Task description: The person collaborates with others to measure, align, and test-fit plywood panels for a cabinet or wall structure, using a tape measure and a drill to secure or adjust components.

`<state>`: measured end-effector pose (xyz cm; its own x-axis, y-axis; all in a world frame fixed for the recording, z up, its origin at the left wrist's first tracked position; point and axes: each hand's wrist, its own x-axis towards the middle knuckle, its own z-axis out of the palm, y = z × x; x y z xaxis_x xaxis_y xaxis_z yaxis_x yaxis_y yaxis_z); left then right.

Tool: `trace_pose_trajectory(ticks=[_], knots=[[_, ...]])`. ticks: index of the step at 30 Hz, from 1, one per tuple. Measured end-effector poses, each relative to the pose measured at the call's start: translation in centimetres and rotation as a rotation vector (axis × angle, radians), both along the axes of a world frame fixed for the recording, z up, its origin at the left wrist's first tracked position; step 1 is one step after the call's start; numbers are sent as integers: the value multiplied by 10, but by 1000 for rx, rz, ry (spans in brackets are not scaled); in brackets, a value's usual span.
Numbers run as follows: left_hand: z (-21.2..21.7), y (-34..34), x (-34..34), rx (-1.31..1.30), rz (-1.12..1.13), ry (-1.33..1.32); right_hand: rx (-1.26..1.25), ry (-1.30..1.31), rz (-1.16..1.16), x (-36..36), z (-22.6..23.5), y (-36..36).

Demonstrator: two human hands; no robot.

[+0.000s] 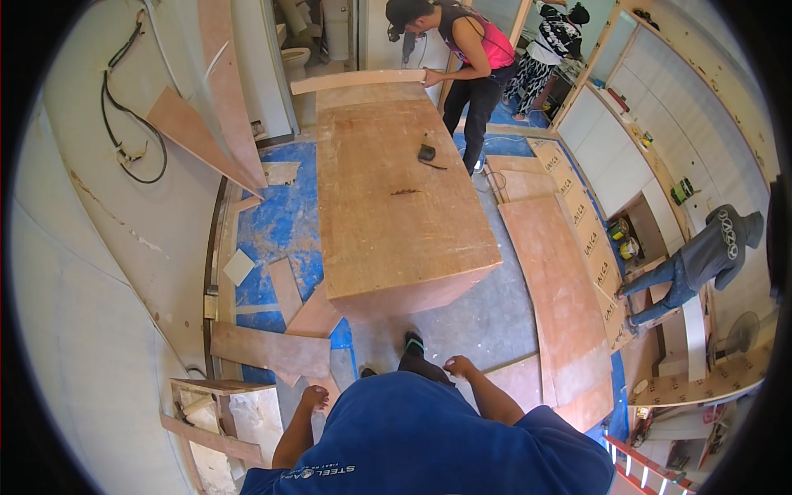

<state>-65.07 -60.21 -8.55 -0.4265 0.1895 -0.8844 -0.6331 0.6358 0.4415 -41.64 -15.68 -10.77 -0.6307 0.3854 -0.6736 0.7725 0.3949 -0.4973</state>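
Note:
My left hand (314, 398) hangs low at my left side, its fingers curled. A pale, partly see-through shape shows just below it, too unclear to name. My right hand (459, 365) is out in front of my right side, loosely closed, with nothing visible in it. Both hands are apart from the large plywood box-like bench (396, 231) ahead of me. On its top lie a dark tape measure (426, 153) and a small dark jagged piece (404, 192). A co-worker (474, 58) at the far end has a hand on a plywood strip (359, 80) lying across it.
Plywood offcuts (272, 348) lie on blue floor sheeting (285, 214) to the left. Large plywood sheets (557, 289) are stacked at right. Another person (701, 256) stands by the right wall, one more (549, 54) at the back. A red ladder (648, 466) shows at lower right.

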Motion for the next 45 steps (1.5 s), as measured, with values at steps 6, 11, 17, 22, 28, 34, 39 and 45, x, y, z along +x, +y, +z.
trace_pose_trajectory(ticks=[6, 11, 17, 22, 28, 34, 39, 45], knots=[[-2, -2, -5, 37, 9, -12, 37, -4, 24, -3, 11, 1], [4, 5, -2, -10, -8, 3, 66, 8, 41, 0, 4, 2], [11, 7, -5, -5, 14, -49, 52, -44, 6, -1, 11, 8], [5, 4, -8, -25, -6, -3, 43, -53, 34, -6, 21, 8], [1, 2, -7, -12, -5, 11, 72, -29, 55, -6, 22, 7], [2, 1, -2, -3, 6, 18, 49, -54, 31, -5, 24, 7], [-1, -1, -1, -4, -2, -13, 20, -77, 29, -5, 24, 4], [3, 0, 0, 0, 0, -20, 21, -69, 37, -3, 22, 3]])
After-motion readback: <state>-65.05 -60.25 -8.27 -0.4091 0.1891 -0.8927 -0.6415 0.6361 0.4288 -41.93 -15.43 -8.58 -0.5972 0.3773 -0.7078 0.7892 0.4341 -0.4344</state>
